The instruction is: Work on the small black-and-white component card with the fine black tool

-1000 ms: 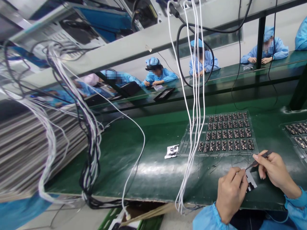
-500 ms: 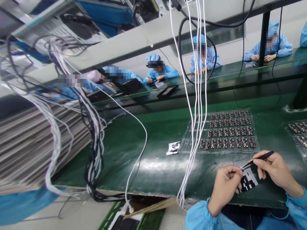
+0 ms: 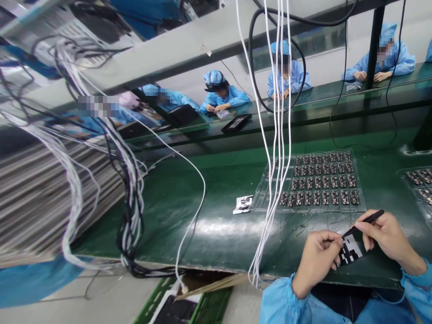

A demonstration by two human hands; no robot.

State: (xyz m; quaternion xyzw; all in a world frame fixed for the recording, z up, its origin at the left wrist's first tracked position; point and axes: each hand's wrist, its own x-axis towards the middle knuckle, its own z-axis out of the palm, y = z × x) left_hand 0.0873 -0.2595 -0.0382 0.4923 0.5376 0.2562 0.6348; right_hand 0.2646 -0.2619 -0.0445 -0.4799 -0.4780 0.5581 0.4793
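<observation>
A: So, closest in, what do the hands have?

B: The left hand [image 3: 319,261] is curled, thumb and fingers pinching a small black-and-white sheet [image 3: 351,249] just above the near edge of the green bench [image 3: 209,216]. The right hand [image 3: 388,238] is closed on black tweezers [image 3: 366,221], held like a pen, with the tips at the sheet's upper edge between the two hands.

A: How much of that sheet is used?

B: Part of it, I'd judge. White gaps show among the black squares, so some pieces look gone and several are left. I can't tell whether the tweezers grip one right now.

A: And just beyond the hands?

B: A clear tray [image 3: 263,202] of small dark boards lies there. The rows on its right side are filled and the left pockets look bare. Which boards are finished is too small to read. A second tray [image 3: 405,180] sits off to the right of the right hand.

A: Anything to the left?

B: White cables [image 3: 276,180] hang down across the tray, and a scrap [image 3: 243,204] of similar sheet lies beyond them on the bench.

A: Furthest off?

B: Co-workers [image 3: 219,96] in blue sit at the next bench, a black tray [image 3: 236,122] near them.
</observation>
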